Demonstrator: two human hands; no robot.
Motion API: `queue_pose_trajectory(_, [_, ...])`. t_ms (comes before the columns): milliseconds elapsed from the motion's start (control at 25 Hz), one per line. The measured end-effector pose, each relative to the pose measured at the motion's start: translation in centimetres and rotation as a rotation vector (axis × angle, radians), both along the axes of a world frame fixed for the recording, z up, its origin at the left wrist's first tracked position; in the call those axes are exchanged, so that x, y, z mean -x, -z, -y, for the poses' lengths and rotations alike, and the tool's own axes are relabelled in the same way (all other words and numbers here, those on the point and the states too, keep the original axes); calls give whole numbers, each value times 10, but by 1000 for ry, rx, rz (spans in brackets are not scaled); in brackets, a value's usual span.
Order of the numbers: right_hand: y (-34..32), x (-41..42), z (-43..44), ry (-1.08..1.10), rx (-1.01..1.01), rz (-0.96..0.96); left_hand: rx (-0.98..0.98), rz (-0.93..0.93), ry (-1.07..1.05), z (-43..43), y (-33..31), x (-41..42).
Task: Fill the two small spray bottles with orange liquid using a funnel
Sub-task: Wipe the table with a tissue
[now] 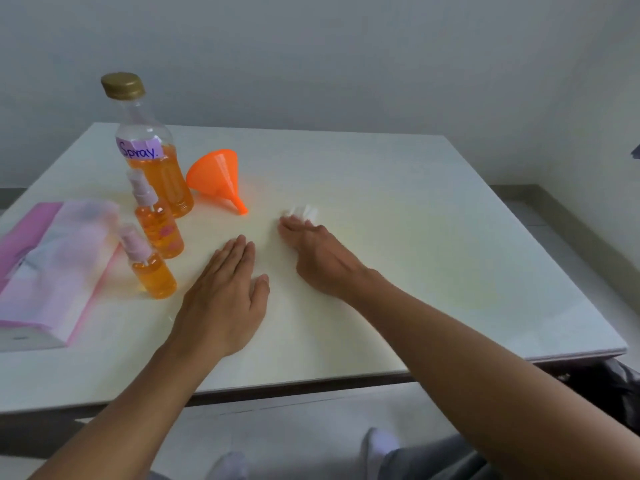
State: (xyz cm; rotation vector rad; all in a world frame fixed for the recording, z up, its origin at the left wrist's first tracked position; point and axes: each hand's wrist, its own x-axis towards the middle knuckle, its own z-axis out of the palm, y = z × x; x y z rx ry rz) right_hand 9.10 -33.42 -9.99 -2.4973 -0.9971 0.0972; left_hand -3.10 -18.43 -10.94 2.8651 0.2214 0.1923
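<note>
Head view: the left hand lies flat on the worktop, fingers straight and together. The near spray bottle and far spray bottle, both full and capped, stand just to its left. The right hand curls its fingers over a white tissue. The funnel lies tipped ahead-left of that hand, spout pointing toward it.

Soft, even, diffuse light; shadows are faint. The surface reads pale with a yellowish cast. Left of frame the tissue pack is blurred. Wide-angle bending shows at the edges.
</note>
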Motion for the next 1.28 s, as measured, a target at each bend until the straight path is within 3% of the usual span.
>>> queue_pose_trajectory(160, [4,-18,87,51,51,84,-31,-26,8,0,2,0])
queue_pose_trajectory(320, [-8,-66,168,522,92,-2,-26,-30,0,3,2,0])
queue_pose_trajectory(400, [-16,-84,165,776,29,-39,-30,-30,-5,3,1,0])
queue_pose_trajectory(480, [-18,-90,128,837,-8,4,-23,-21,-9,3,1,0])
queue_pose_trajectory(720, [-5,-50,-13,190,37,-78,-9,12,2,0,3,-1])
queue_pose_trajectory(840, [-2,2,-11,-54,87,-15,-8,14,5,1,-1,0])
queue_pose_trajectory(960, [-1,26,38,-123,79,57,-24,-13,2,3,-5,3])
queue_pose_trajectory(1120, [-1,-19,136,138,116,61,-46,-31,9,3,-4,9])
queue_pose_trajectory(1280, [-14,-34,184,667,10,-95,-27,-21,-11,6,-2,7])
